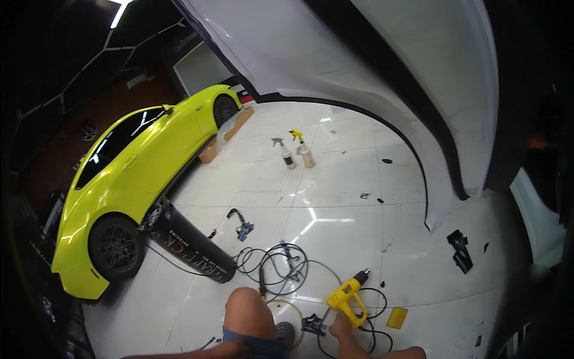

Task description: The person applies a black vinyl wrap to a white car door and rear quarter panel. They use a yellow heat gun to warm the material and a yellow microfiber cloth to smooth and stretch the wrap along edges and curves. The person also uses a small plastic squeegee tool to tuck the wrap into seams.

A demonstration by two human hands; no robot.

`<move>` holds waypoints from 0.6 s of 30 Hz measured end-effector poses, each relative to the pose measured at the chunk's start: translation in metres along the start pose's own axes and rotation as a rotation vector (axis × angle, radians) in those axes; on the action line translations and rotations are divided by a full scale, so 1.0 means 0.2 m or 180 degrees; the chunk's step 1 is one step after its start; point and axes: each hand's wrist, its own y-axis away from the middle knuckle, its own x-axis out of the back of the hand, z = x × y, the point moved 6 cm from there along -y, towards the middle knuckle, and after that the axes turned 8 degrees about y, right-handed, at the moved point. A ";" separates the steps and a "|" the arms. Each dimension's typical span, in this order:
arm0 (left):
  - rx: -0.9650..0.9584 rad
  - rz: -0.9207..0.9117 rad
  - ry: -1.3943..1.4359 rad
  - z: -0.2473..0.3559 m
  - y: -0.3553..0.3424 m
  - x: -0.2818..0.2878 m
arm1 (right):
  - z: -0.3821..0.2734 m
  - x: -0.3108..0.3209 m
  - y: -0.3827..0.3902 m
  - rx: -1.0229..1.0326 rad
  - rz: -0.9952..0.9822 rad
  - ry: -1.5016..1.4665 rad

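My right hand [339, 325] reaches down at the bottom, its fingers curled against the near side of a yellow heat gun [345, 294]. What the fingers close on is hidden. The heat gun has a black nozzle end with a metal tip, pointing away to the right. Just left of that hand is a dark plastic bracket [313, 324]; whether they touch I cannot tell. My left hand [234, 349] lies dark at the lower edge, by my blue shorts, its fingers not distinguishable. A yellow rectangular pad [397, 318] rests right of the heat gun.
Coiled black cable [276, 268] and a black cylinder [192, 244] are on the white tiled floor. Two spray bottles [306, 157] stand farther off. A bright yellow-green car [137, 158] is at left. A large white panel with black edging [359, 66] overhangs. Dark plastic parts [459, 251] lie right.
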 end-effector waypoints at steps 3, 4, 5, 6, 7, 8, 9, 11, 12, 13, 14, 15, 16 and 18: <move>0.1171 0.0079 0.0537 0.14 0.17 -0.06 | 0.08 -0.04 -0.10 -0.0668 -0.0221 -0.0167; 0.1199 0.0134 0.0629 0.18 0.20 -0.08 | 0.05 -0.01 -0.09 -0.0599 -0.0018 0.0087; 0.1217 0.0182 0.0725 0.20 0.23 -0.09 | 0.02 0.02 -0.05 -0.0529 0.0169 0.0349; 0.1135 0.0233 0.0750 0.22 0.21 -0.06 | 0.08 0.03 -0.05 -0.0690 0.0512 0.0441; 0.1083 0.0285 0.0765 0.23 0.19 -0.02 | 0.13 0.03 -0.05 -0.0856 0.0855 0.0527; 0.1008 0.0353 0.0743 0.24 0.17 0.03 | 0.18 0.07 -0.08 -0.1036 0.1247 0.0599; 0.0938 0.0447 0.0704 0.25 0.16 0.09 | 0.23 0.05 -0.12 -0.0987 0.0919 0.0524; 0.0880 0.0821 0.0636 0.27 0.16 0.28 | 0.24 0.00 -0.18 -0.0824 0.0224 0.0369; 0.0784 0.1133 0.0509 0.28 0.14 0.44 | 0.24 0.04 -0.20 -0.0799 0.0258 0.0214; 0.0661 0.1714 0.0234 0.26 0.14 0.61 | 0.23 0.07 -0.18 -0.0737 0.0203 0.0113; 0.0426 0.2045 0.0130 0.29 0.15 0.77 | 0.22 0.09 -0.18 -0.0691 0.0158 0.0002; 0.0525 0.2291 0.0260 0.38 0.10 0.95 | 0.21 0.17 -0.18 -0.0750 0.0284 -0.0010; 0.0235 0.2569 0.0097 0.49 0.13 1.10 | 0.11 0.25 -0.13 -0.0734 0.0357 -0.0029; -0.0323 0.2920 0.0529 0.60 0.12 1.32 | 0.03 0.38 -0.12 -0.0898 0.0791 -0.0734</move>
